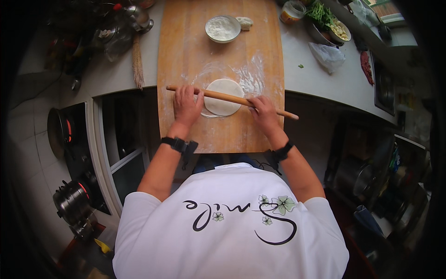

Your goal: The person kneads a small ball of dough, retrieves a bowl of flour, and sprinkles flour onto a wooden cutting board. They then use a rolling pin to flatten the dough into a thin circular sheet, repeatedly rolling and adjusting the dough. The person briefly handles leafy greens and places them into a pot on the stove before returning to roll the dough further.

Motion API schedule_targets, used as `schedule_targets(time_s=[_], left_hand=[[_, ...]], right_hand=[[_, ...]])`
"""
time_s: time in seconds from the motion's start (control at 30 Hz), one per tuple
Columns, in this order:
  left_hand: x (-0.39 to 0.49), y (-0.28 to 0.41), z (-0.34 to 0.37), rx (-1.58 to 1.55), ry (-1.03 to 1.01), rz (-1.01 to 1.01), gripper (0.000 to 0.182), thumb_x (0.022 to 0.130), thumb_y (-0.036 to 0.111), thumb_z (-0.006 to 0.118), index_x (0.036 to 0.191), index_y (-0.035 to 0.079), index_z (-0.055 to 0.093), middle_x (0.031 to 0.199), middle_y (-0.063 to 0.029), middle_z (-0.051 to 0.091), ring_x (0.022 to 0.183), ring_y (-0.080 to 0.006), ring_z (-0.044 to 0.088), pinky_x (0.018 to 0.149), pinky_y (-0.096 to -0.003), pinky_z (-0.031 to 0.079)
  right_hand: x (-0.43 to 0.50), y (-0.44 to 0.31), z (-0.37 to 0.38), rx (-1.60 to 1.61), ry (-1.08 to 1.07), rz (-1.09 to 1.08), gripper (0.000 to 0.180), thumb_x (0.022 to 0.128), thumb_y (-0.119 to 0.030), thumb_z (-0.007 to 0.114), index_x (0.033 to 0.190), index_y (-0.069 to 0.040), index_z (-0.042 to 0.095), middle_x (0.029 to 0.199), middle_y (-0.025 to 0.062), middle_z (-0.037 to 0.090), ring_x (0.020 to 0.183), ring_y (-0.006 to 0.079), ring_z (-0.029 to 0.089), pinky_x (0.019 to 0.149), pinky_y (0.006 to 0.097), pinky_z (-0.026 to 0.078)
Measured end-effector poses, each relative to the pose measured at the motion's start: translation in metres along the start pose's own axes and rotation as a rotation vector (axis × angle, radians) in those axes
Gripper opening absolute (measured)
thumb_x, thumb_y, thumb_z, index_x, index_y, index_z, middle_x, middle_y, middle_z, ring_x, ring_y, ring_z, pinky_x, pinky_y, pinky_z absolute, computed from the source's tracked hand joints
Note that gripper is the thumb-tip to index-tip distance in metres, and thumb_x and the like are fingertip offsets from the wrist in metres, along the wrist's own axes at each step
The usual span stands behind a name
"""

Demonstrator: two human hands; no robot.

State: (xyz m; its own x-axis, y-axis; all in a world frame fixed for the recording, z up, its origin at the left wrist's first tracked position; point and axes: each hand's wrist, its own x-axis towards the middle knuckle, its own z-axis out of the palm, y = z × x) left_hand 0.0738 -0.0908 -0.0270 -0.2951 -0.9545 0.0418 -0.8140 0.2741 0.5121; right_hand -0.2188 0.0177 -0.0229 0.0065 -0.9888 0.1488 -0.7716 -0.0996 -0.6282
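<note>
A round, flat sheet of dough (223, 108) lies on a floured wooden board (216, 139). Across it, slanting down to the right, runs a long wooden rolling pin (223, 96). My left hand (187, 104) is on the pin near its left end, beside the dough's left edge. On the other side my right hand (263, 111) grips the pin just right of the dough, with the pin's end sticking out past it. A bowl of flour (222, 29) stands farther back on the board, and a lump of dough (245, 23) sits against its right side.
A straw brush (137, 62) lies on the left counter near glass and metal vessels. At the right are a glass jar (292, 12), a bowl of peeled garlic (339, 30), leafy greens (318, 14) and a plastic bag (327, 55). Pots (71, 202) stand on a glowing cooktop at far left.
</note>
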Motion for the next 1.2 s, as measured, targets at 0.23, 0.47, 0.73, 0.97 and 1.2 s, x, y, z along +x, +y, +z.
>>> schedule_targets(time_s=[0.23, 0.47, 0.73, 0.97, 1.2], left_hand=[[0.032, -0.049, 0.005, 0.280, -0.030, 0.135, 0.070, 0.099, 0.042, 0.057, 0.158, 0.009, 0.038, 0.166, -0.0141, 0.033, 0.157, -0.0367, 0.020, 0.127, -0.0535, 0.012], [0.088, -0.058, 0.028, 0.422, 0.074, 0.128, 0.071, 0.102, 0.041, 0.053, 0.161, 0.008, 0.033, 0.168, -0.0141, 0.030, 0.157, -0.0368, 0.019, 0.126, -0.0574, 0.012], [0.050, -0.052, 0.013, 0.350, -0.054, 0.083, 0.069, 0.101, 0.036, 0.055, 0.161, 0.010, 0.034, 0.168, -0.0136, 0.029, 0.157, -0.0374, 0.018, 0.126, -0.0580, 0.009], [0.014, -0.047, 0.006, 0.422, -0.051, 0.089, 0.066, 0.100, 0.030, 0.056, 0.159, 0.009, 0.037, 0.167, -0.0134, 0.031, 0.157, -0.0384, 0.018, 0.125, -0.0594, 0.012], [0.069, -0.050, 0.020, 0.392, 0.034, 0.064, 0.063, 0.102, 0.029, 0.051, 0.160, 0.007, 0.035, 0.167, -0.0146, 0.032, 0.158, -0.0371, 0.018, 0.125, -0.0586, 0.012]], right_hand=[[-0.012, 0.017, 0.020, -0.323, 0.031, 0.199, 0.068, 0.090, -0.036, 0.070, 0.150, -0.011, 0.049, 0.155, 0.0188, 0.045, 0.147, 0.0378, 0.037, 0.120, 0.0525, 0.027], [0.097, 0.071, 0.018, -0.595, 0.046, 0.156, 0.066, 0.097, -0.036, 0.054, 0.156, -0.011, 0.042, 0.161, 0.0213, 0.037, 0.148, 0.0448, 0.034, 0.121, 0.0583, 0.024], [0.053, 0.056, 0.014, -0.418, 0.110, 0.194, 0.025, 0.088, -0.020, 0.065, 0.111, -0.011, 0.060, 0.117, 0.0155, 0.059, 0.120, 0.0373, 0.052, 0.101, 0.0508, 0.040], [0.027, 0.058, 0.039, -0.514, 0.289, 0.112, 0.008, 0.088, -0.017, 0.063, 0.093, -0.011, 0.061, 0.098, 0.0139, 0.060, 0.097, 0.0354, 0.057, 0.087, 0.0505, 0.043], [0.103, 0.090, 0.020, -0.480, 0.201, 0.003, 0.011, 0.086, -0.020, 0.064, 0.088, -0.010, 0.060, 0.092, 0.0117, 0.063, 0.094, 0.0329, 0.060, 0.083, 0.0487, 0.046]])
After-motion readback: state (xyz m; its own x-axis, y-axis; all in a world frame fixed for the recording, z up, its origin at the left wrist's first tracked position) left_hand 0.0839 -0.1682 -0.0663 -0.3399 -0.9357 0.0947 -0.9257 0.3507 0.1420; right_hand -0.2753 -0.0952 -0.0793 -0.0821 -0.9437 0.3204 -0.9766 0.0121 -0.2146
